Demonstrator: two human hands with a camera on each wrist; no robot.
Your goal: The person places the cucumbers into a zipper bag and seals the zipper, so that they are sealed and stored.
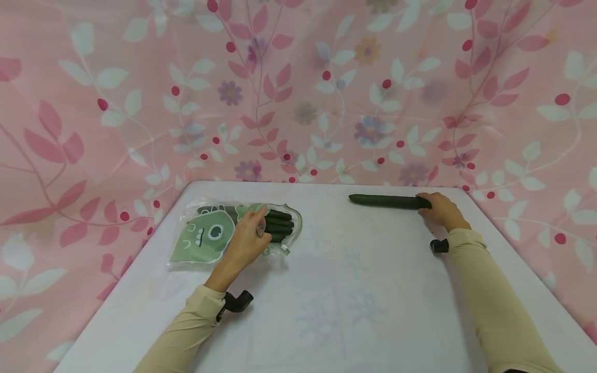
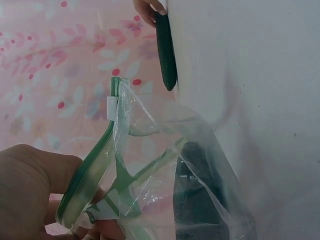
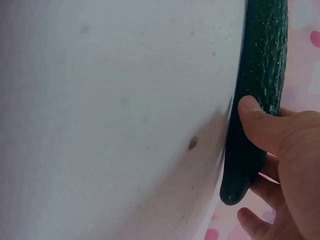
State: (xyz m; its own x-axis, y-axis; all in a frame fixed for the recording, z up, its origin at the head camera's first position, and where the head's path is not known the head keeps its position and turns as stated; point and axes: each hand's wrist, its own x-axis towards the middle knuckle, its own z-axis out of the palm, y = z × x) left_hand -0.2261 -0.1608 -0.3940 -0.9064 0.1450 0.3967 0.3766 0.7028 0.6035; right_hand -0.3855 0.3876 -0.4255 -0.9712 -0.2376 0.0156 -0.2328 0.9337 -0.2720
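A long dark green cucumber (image 1: 384,201) lies at the far right of the white table, pointing left. My right hand (image 1: 443,211) grips its right end, with the thumb (image 3: 255,112) on one side and fingers curled round the other. To the left is a clear zip bag (image 1: 205,238) printed with a green cartoon face. Several cucumbers (image 1: 279,229) lie inside it, ends toward the bag's mouth on the right. My left hand (image 1: 242,241) pinches the bag at its mouth. In the left wrist view the green zip edge (image 2: 90,165) stands raised, with a white slider (image 2: 112,108).
A white cloth with faint blue prints covers the table (image 1: 326,321). Pink floral fabric (image 1: 303,93) hangs behind and along both sides. A black wrist strap mount (image 1: 239,301) sits at my left cuff and another mount (image 1: 439,246) at my right.
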